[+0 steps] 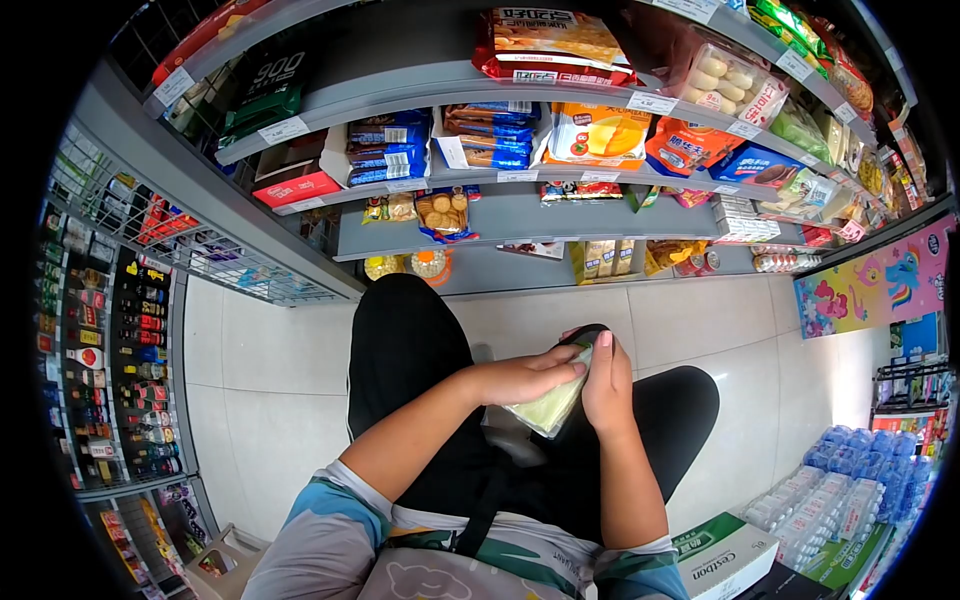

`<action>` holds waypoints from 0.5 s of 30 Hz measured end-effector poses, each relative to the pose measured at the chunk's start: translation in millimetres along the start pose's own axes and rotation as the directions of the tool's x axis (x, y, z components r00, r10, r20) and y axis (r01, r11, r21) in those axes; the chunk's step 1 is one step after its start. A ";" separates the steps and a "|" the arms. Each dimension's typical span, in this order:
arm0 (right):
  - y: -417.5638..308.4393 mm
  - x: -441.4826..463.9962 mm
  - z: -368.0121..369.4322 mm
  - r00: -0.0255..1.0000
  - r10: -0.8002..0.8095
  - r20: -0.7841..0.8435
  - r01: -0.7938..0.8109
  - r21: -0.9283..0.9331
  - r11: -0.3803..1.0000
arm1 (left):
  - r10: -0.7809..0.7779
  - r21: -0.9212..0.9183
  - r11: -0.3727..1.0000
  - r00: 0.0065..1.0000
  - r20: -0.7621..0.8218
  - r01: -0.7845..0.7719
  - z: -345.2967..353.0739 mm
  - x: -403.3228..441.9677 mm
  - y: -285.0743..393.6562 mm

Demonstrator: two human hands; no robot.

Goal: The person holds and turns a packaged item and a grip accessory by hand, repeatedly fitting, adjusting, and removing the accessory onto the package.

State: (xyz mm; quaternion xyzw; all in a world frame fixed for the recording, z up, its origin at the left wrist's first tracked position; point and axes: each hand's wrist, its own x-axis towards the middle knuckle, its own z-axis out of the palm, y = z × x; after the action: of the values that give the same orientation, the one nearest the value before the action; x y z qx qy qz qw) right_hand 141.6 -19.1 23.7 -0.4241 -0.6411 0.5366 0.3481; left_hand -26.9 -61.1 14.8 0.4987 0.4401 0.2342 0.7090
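Both hands meet over my lap around a pale green, flat item [552, 407] that looks like a folded cloth or packet with a clear plastic edge. My left hand [530, 376] lies across its upper side, thumb on top and fingers partly hidden. My right hand [607, 382] grips the right edge, fingers pointing toward the shelf. A dark rounded thing [590, 333] shows by the fingertips; I cannot tell what it is. Beneath are my black trouser legs [410, 345], bent at the knees.
In front stands a grey shelf [400, 85] with blue snack packs [487, 135], an orange packet [597, 133] and a large biscuit bag [553, 45]. Bottle racks [140, 370] are at left. A Cestbon carton [728, 560] and wrapped water bottles [815, 505] stand at right on the tiled floor [270, 430].
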 end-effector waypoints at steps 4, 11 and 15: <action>-0.6 0.4 1.0 0.999 -0.030 -0.011 0.030 -0.016 0.999 | 0.015 0.053 0.999 0.999 -0.033 -0.013 0.1 1.5 -1.5; -0.1 0.4 3.2 0.997 -0.064 -0.032 0.063 -0.031 0.998 | 0.048 0.013 0.999 0.998 -0.041 -0.047 -0.6 8.2 -12.9; -0.3 0.8 4.2 0.996 -0.087 -0.030 0.085 -0.040 0.996 | 0.001 0.013 1.000 0.999 -0.050 -0.001 -1.0 8.7 -11.6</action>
State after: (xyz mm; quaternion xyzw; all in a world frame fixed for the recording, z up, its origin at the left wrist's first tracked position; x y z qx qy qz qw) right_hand 137.5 -19.9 23.2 -0.4111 -0.6634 0.5020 0.3727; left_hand -24.6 -58.4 0.7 0.4976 0.4592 0.2441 0.6943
